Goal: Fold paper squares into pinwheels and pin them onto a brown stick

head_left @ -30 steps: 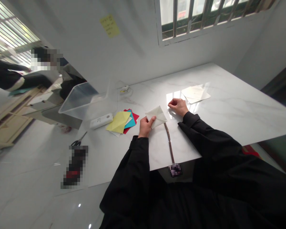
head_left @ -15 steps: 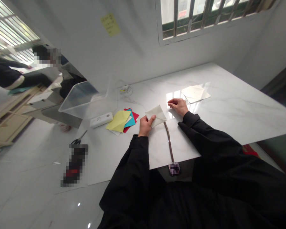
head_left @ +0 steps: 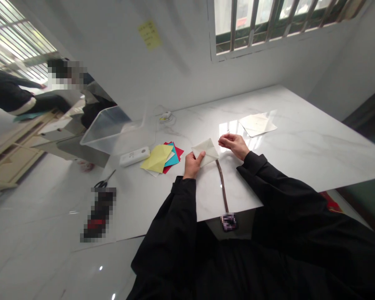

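My left hand (head_left: 191,166) grips a small white envelope (head_left: 208,149), thumb on top, its diagonal folds facing up. Just to its right, my right hand (head_left: 237,146) hovers over the table with thumb and fingertips pressed together; whatever lies in that pinch is too small to make out. A thin brown stick-like strip (head_left: 222,185) runs from beneath the envelope toward the table's front edge. Left of my left hand lies a fanned stack of coloured envelopes (head_left: 158,158) in yellow, blue, red and white. More white paper (head_left: 258,124) rests beyond my right hand.
On the left stand a clear plastic bin (head_left: 109,133) and a white oblong device (head_left: 135,156). Scissors (head_left: 103,181) lie near a blurred dark item (head_left: 98,216). A cable (head_left: 166,117) sits by the wall. Two people are at the far left.
The view has shifted slightly. My right hand stays pinched and has dipped a little beside the envelope; my left hand keeps its hold.
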`<state>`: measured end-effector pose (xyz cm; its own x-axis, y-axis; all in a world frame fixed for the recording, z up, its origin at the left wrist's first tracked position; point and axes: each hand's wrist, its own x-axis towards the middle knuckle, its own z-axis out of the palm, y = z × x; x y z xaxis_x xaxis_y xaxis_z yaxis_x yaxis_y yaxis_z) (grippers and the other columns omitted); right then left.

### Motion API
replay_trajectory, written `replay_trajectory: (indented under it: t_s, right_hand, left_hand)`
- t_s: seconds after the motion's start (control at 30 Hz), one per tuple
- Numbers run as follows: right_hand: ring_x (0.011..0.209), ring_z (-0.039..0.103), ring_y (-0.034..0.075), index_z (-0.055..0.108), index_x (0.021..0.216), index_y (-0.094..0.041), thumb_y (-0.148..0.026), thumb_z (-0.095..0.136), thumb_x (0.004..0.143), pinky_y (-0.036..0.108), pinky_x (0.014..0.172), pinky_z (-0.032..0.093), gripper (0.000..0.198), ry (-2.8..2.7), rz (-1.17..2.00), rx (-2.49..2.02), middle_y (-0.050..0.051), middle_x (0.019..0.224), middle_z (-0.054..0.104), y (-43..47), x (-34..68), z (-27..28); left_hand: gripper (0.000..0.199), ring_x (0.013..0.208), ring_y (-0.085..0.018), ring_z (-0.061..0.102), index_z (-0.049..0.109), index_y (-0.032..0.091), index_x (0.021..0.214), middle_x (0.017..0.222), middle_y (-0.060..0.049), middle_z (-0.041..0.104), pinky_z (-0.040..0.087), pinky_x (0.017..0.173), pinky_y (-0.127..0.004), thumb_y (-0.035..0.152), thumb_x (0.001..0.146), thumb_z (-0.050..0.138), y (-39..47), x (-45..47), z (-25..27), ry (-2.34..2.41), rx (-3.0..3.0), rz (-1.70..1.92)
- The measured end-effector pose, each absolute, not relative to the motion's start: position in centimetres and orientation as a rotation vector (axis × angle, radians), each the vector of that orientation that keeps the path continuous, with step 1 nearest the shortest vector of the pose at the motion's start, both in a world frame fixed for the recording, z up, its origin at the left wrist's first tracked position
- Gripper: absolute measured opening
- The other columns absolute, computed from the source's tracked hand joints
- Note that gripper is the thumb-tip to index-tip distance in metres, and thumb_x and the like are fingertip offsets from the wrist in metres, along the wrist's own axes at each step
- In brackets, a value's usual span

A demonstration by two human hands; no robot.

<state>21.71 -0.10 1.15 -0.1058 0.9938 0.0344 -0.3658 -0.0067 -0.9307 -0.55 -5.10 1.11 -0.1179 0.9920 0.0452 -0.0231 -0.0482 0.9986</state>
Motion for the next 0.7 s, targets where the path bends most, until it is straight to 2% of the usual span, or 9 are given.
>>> replay_trajectory:
  t_s: [0.13,0.23,0.37,0.5,0.57,0.7]
  right_hand:
    - [0.083,0.065,0.014,0.076,0.089,-0.02,-0.06,0.095,0.066,0.031,0.087,0.057,0.05,-1.112,1.424,-0.867,0.002,0.09,0.072,-0.5,21.4,1.4]
    - [0.087,0.063,0.017,0.075,0.089,-0.02,-0.063,0.089,0.073,0.033,0.088,0.055,0.047,-1.278,1.378,-0.851,0.003,0.092,0.07,-0.9,21.0,1.5]
    - [0.113,0.064,0.027,0.077,0.083,-0.02,-0.063,0.086,0.078,0.04,0.099,0.054,0.044,-1.495,1.229,-0.818,0.009,0.109,0.07,-1.5,20.1,1.5]
    - [0.129,0.059,0.032,0.082,0.086,-0.022,-0.06,0.087,0.076,0.037,0.088,0.057,0.04,-1.576,1.213,-0.852,0.012,0.123,0.065,-1.7,19.4,0.8]
    - [0.124,0.061,0.031,0.082,0.087,-0.022,-0.059,0.086,0.078,0.035,0.082,0.057,0.038,-1.612,1.192,-0.844,0.012,0.122,0.064,-1.7,19.1,0.5]
    - [0.093,0.064,0.02,0.084,0.091,-0.022,-0.057,0.083,0.083,0.032,0.069,0.054,0.037,-1.65,1.158,-0.829,0.01,0.118,0.064,-1.7,18.8,0.0]
  left_hand:
    - [0.067,0.092,-0.028,0.076,0.079,0.009,0.102,0.106,-0.017,0.082,0.058,0.082,-0.036,0.067,0.069,0.088,-5.0,-0.6,0.9,1.271,1.196,1.355]
    - [0.065,0.092,-0.028,0.076,0.079,0.01,0.102,0.106,-0.017,0.082,0.057,0.084,-0.035,0.067,0.072,0.086,-5.0,-0.6,0.8,1.283,1.226,1.365]
    - [0.061,0.091,-0.027,0.075,0.079,0.009,0.104,0.106,-0.016,0.082,0.057,0.083,-0.034,0.064,0.078,0.082,-5.1,-0.5,1.0,1.279,1.278,1.343]
    - [0.059,0.086,-0.025,0.074,0.079,0.009,0.104,0.102,-0.015,0.082,0.056,0.078,-0.032,0.063,0.08,0.08,-5.3,-0.5,1.4,1.298,1.318,1.312]
    - [0.058,0.085,-0.025,0.074,0.079,0.009,0.104,0.101,-0.015,0.082,0.055,0.077,-0.032,0.062,0.081,0.08,-5.4,-0.5,1.5,1.304,1.328,1.301]
    - [0.058,0.086,-0.025,0.074,0.08,0.009,0.106,0.102,-0.014,0.082,0.056,0.077,-0.032,0.061,0.079,0.082,-5.6,-0.3,1.7,1.28,1.328,1.275]
